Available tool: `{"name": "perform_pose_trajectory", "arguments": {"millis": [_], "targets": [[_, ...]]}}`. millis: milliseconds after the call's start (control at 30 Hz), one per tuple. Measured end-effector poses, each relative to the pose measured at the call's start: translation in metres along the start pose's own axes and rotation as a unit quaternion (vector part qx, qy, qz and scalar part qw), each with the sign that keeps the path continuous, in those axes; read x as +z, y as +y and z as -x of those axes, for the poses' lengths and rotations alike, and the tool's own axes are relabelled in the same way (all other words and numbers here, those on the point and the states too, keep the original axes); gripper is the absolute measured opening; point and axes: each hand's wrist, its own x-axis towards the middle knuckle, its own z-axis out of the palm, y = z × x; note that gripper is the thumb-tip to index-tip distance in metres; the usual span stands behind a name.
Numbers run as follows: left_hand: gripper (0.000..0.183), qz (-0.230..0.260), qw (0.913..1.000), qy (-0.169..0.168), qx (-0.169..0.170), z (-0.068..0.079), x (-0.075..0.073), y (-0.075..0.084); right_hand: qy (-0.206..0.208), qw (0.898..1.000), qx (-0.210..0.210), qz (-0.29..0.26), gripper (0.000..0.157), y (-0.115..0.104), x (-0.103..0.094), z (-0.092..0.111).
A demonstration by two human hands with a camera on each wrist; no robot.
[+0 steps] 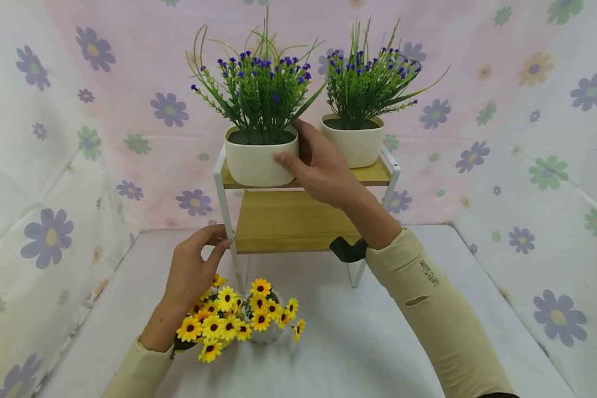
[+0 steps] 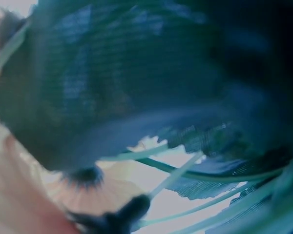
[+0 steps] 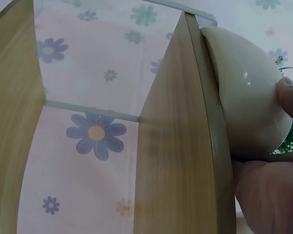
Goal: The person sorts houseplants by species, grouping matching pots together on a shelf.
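Two pots (image 1: 254,163) (image 1: 358,149), two shelves (image 1: 288,221) (image 1: 373,176) (one rack (image 1: 226,215)).

A white oval planter (image 1: 355,148) stands at one o'clock in the head view, filled with grassy green leaves (image 1: 350,102) and small purple blossoms. At seven o'clock bunch yellow flowers (image 1: 214,327) with dark centres; a smaller cluster (image 1: 261,319) at half past six rises from a pale pot (image 1: 268,335). White cloth (image 1: 403,342) covers the surface at five o'clock. A pink panel (image 1: 159,143) printed with flowers spans twelve, between whitish printed panels at nine (image 1: 10,143) and three (image 1: 567,143).
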Motion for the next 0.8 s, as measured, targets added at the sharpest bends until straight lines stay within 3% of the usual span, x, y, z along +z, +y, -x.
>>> {"name": "perform_pose_trajectory", "arguments": {"millis": [200, 400, 800], "targets": [[0.029, -0.002, 1.0000, -0.002, -0.005, 0.001, 0.000, 0.001, 0.017, 0.999, 0.021, 0.047, 0.070, 0.001, 0.007, -0.011], [0.029, 0.004, 1.0000, -0.001, -0.001, 0.000, 0.000, 0.002, 0.027, 0.994, 0.068, 0.083, 0.076, -0.001, 0.007, -0.018], [0.030, 0.004, 0.9999, -0.001, -0.010, 0.000, 0.001, 0.001, 0.046, 0.986, 0.094, 0.126, 0.075, -0.002, 0.010, -0.023]]}}
